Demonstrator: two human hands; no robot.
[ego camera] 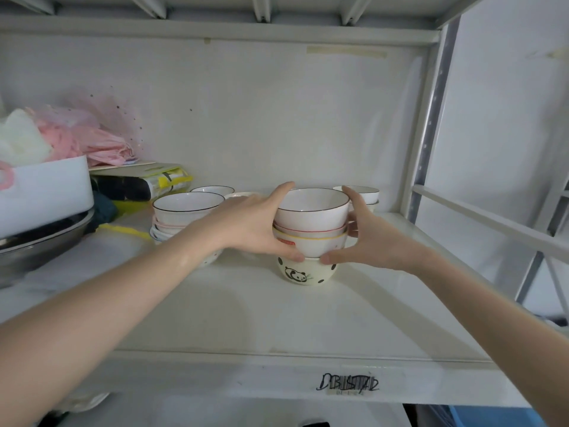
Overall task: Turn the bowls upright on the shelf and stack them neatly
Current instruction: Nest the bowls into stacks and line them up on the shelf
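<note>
Left hand [252,223] and right hand [366,238] clamp fingers around upright bowl stack [311,229], seated in panda bowl [306,272] on shelf [234,318].

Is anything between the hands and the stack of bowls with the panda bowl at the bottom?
Nothing visible. The left hand and right hand already grip the stacked bowls from either side, just above the panda bowl. The other stack sits apart, to the left.
</note>
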